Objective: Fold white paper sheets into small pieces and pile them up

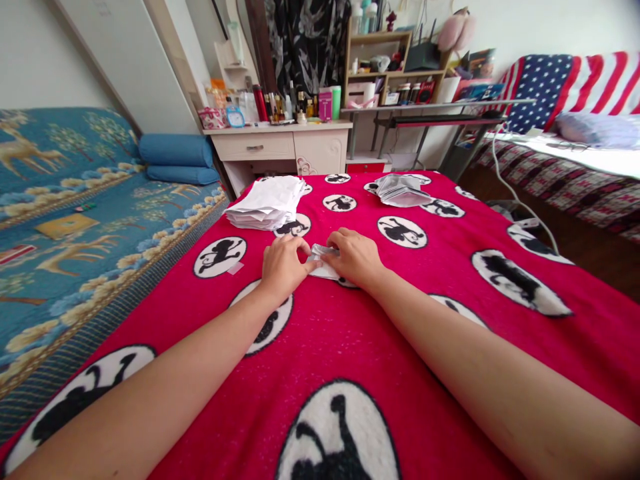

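- Pinching the folded paper (pixel 325 271) with left hand (pixel 284 263) and right hand (pixel 358 256), from either side!
- Lying on the red blanket (pixel 345 340), squarely between both.
- Too covered to call its long axis.

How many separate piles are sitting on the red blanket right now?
2: a white pile beyond the left hand, and a smaller grey pile beyond and to the right of the right hand. The pale piece between the hands isn't counted.
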A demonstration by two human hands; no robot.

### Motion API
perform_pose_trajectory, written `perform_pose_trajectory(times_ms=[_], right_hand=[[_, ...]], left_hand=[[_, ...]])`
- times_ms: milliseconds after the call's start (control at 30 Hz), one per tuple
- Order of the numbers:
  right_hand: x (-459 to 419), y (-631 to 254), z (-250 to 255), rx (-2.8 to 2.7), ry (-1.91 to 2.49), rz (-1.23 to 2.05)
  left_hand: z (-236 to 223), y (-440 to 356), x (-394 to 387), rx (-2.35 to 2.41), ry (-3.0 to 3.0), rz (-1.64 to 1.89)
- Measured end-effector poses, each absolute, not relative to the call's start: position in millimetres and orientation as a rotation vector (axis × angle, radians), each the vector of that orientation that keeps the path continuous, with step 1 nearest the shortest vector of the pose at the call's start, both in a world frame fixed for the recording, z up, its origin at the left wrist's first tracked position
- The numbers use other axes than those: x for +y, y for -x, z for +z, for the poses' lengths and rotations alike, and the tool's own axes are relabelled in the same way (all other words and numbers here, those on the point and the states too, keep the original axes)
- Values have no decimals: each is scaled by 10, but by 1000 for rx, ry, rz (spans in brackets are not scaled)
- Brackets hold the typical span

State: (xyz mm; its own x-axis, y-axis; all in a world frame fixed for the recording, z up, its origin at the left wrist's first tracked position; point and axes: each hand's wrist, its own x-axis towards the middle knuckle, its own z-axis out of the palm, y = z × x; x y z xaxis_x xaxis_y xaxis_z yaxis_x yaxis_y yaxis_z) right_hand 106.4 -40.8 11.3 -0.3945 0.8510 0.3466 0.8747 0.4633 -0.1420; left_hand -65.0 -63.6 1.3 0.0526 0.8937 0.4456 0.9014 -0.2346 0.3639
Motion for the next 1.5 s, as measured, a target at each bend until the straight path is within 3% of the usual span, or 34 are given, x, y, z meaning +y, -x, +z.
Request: perform_pose_trajectory(times_ms=[200, 700, 1233, 1500], right_hand=[[-370, -1041, 84, -2339, 1443, -87], [-304, -1085, 16, -2148, 1504, 62], [-304, -1074, 47, -2160, 1591, 124], [-302, -1101, 80, -2147, 1598, 265]], left_hand=[[31, 657, -664, -2040, 2343, -838], [38, 588, -702, -1758, 2441, -467], [37, 640, -661, -1698, 2508, -460], [-52, 702, -584, -1786, 2505, -801]])
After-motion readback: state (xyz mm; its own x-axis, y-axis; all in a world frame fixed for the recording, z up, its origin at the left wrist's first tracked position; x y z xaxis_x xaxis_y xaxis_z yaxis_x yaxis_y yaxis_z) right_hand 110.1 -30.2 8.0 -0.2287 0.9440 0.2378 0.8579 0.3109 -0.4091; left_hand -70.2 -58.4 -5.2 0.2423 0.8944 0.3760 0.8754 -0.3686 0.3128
